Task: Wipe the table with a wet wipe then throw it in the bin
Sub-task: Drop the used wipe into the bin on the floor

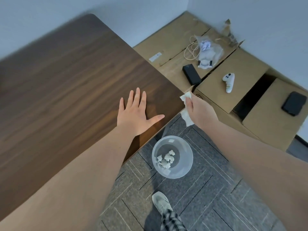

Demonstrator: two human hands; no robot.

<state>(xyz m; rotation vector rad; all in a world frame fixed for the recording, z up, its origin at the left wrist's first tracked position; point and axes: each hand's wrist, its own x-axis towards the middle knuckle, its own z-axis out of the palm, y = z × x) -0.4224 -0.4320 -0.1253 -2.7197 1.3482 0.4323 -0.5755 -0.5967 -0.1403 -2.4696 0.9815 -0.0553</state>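
The wet wipe [186, 114] hangs pinched in the closed right hand [198, 110], just off the table's [66, 80] right edge; the bin [172, 156] sits on the floor below, nearer the person. The left hand [135, 115] lies flat, empty, fingers spread, on the table beside that edge.

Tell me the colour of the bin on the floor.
The bin is clear, colourless plastic; the head view shows it best.

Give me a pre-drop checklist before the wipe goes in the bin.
1. Wet wipe gripped by right hand: ok.
2. Wipe clear of the table edge: ok, it hangs past the corner.
3. Bin mouth open, room left: ok, only a few crumpled wipes inside.
4. Wipe directly over the bin: not ok, it appears offset from the bin mouth.
5. Left hand out of the way: ok, flat on the table.
6. Table fully wiped: cannot tell.
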